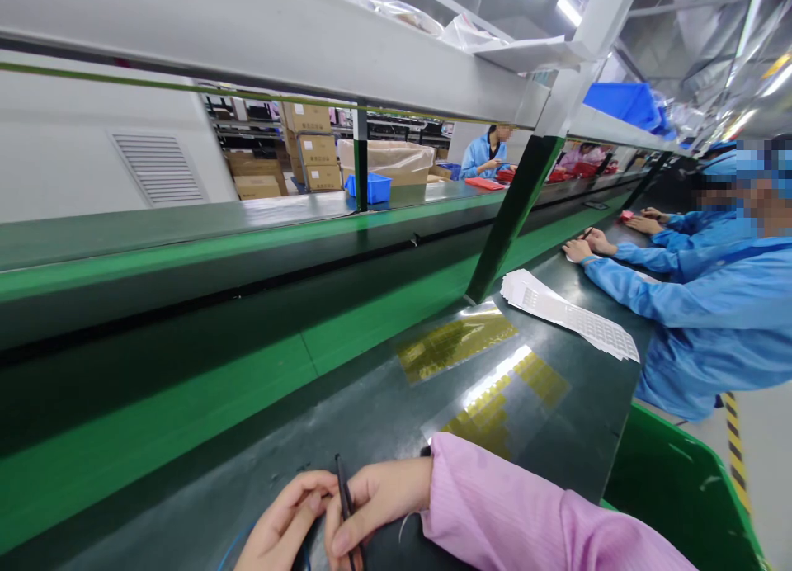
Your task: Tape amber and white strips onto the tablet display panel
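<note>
My right hand (379,498), in a pink sleeve (520,505), grips slim black tweezers (344,493) between thumb and fingers, tilted with the upper end showing. Close beside it on the left, my left hand (288,517) has its fingers curled together in a pinch; whatever they hold is hidden. A thin blue cord (233,546) shows by the left hand. Beyond the right sleeve, a clear sheet with small yellow film pieces (488,414) lies on the dark bench (346,414). Farther back is a fuller yellow film sheet (458,340).
A fanned stack of white label sheets (569,313) lies to the right. A green bin (681,488) stands by the bench edge. Co-workers in blue (711,290) sit along the right. A dark post (513,216) and shelf beam (278,43) rise ahead.
</note>
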Demonstrator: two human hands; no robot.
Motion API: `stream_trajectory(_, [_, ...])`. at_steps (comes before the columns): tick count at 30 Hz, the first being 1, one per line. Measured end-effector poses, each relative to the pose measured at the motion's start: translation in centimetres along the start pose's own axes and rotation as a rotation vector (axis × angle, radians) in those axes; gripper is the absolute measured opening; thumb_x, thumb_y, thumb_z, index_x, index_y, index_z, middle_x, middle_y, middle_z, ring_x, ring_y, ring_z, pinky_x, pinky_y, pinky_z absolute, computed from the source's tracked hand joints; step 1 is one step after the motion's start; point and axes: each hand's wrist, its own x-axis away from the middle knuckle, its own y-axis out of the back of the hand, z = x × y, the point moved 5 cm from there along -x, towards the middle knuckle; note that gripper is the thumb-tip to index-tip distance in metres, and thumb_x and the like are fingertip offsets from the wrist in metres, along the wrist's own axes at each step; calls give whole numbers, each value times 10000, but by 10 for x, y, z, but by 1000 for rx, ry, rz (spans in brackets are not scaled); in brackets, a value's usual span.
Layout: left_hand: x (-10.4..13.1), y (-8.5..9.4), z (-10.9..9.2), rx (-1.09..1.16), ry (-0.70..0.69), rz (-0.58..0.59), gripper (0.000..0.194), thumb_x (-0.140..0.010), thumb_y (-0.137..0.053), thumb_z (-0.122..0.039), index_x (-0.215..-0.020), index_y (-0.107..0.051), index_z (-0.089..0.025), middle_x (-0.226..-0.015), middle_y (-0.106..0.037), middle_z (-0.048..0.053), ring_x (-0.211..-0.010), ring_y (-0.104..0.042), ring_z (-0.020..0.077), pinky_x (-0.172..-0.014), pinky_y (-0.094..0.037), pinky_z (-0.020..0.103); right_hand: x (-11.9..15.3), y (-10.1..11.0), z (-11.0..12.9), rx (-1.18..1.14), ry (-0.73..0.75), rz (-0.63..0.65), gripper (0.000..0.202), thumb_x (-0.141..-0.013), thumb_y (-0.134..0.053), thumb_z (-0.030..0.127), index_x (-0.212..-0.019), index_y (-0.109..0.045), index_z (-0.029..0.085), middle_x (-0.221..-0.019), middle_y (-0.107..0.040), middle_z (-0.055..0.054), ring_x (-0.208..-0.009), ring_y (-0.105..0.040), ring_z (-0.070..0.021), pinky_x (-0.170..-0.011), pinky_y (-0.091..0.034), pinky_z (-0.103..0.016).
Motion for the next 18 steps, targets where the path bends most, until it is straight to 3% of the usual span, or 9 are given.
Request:
stream_trajectory(10, [-4, 5, 9, -22, 31, 0, 616, -673, -683, -786, -930, -743, -229, -996, -754, 55, -1003, -704, 288, -964, -556, 322, -11, 9, -1, -115, -94, 113, 525, -591, -907, 500, -858, -700, 98, -771, -680, -1, -681, -658, -117, -696, -505, -242])
stream_trajectory(14, [-3, 6, 11, -4, 64, -27, 667, -614, -719, -810, -932, -737, -224, -1039, -759, 63, -1069, -696, 312, -978, -557, 334, -12, 11, -3, -144, -116, 97, 503, -579, -919, 424, -890, -705, 92, -872, -675, -9, -735, -657, -111, -719, -509, -243])
stream_trajectory(18, [-2, 5, 9, 28, 65, -58, 668, -575, -764, -796, -916, -749, -222, -1066, -762, 63, -1112, -684, 312, -919, -578, 289, -14, 8, -2, -108, -100, 75, 549, -491, -944, 441, -843, -699, 99, -845, -669, 1, -735, -656, -116, -745, -530, -253])
